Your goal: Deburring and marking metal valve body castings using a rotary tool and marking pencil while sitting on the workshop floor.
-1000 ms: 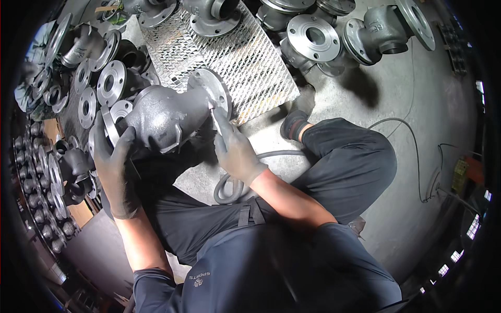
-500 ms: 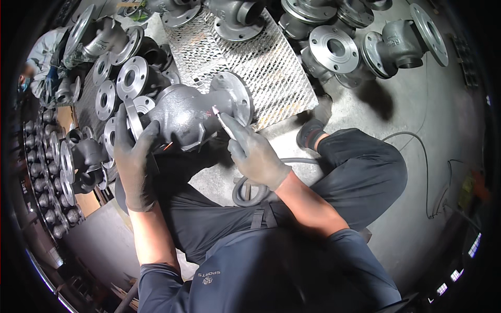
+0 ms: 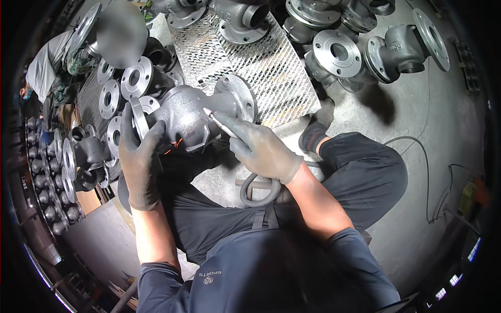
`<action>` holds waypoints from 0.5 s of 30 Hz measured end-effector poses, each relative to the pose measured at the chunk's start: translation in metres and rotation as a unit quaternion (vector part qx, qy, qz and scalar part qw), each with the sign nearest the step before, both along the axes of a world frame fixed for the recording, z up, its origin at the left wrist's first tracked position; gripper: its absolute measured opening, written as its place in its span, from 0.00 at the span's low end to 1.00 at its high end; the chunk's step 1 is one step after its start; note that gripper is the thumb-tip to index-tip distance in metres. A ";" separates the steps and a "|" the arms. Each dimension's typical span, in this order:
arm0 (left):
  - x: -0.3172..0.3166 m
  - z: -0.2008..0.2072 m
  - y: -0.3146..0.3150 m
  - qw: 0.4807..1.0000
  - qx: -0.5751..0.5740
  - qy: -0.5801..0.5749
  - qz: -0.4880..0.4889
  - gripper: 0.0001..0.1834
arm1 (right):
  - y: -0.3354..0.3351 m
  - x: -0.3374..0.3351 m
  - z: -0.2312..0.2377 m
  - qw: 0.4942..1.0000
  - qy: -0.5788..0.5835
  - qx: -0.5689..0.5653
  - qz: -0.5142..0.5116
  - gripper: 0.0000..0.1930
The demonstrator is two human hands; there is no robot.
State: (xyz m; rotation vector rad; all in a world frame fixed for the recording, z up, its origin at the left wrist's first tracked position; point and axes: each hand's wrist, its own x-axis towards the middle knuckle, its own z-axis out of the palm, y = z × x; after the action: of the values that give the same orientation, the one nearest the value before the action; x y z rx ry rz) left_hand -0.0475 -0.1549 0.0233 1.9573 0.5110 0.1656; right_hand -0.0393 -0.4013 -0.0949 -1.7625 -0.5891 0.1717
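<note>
A grey cast flanged valve body (image 3: 180, 112) lies on its side before me, with one round flange at each end. My left hand (image 3: 138, 151), in a grey glove, grips its left flange, the thumb on the near side and the fingers behind. Gloved too, my right hand (image 3: 263, 148) is closed around a slim pen-shaped tool (image 3: 221, 124). The tool's pale pinkish pointed tip is over the middle of the casting; I cannot tell whether it touches. Bright orange streaks (image 3: 176, 143) show at the casting's underside, near my left hand.
A silver patterned metal plate (image 3: 289, 88) lies beyond the casting, with flanged castings on its far end. More castings (image 3: 336, 52) stand at right and crowd the left. A coiled grey hose (image 3: 261, 201) lies between my legs. A person in light clothing (image 3: 49, 62) is at far left.
The tool's tip has moved left, from the neck by the right flange to the casting's middle. The orange streaks look brighter. My left hand keeps its hold.
</note>
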 end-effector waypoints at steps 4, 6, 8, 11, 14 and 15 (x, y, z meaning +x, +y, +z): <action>0.001 -0.003 0.005 0.997 0.069 -0.018 -0.015 0.49 | -0.003 -0.004 0.010 0.996 0.071 -0.017 0.046 0.36; 0.001 -0.002 0.004 0.996 0.082 -0.015 -0.017 0.49 | -0.001 -0.006 0.002 0.999 0.037 0.011 -0.009 0.34; 0.000 -0.003 0.003 0.998 0.049 -0.028 -0.016 0.48 | 0.002 -0.015 0.005 0.999 0.047 0.001 -0.012 0.36; -0.001 -0.001 0.003 0.995 0.103 -0.009 -0.016 0.48 | 0.008 -0.034 -0.011 0.998 0.052 0.001 -0.023 0.38; 0.000 -0.002 0.001 0.997 0.070 -0.021 -0.005 0.48 | 0.015 -0.039 -0.015 0.996 0.042 0.019 -0.074 0.38; 0.000 -0.002 0.001 0.997 0.069 -0.020 -0.005 0.48 | 0.016 -0.042 -0.010 0.995 0.073 -0.001 -0.063 0.37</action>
State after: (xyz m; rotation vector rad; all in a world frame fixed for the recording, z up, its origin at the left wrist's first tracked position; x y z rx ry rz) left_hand -0.0475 -0.1542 0.0212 2.0871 0.4743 0.2388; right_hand -0.0812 -0.3852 -0.1048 -1.7655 -0.3709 0.2123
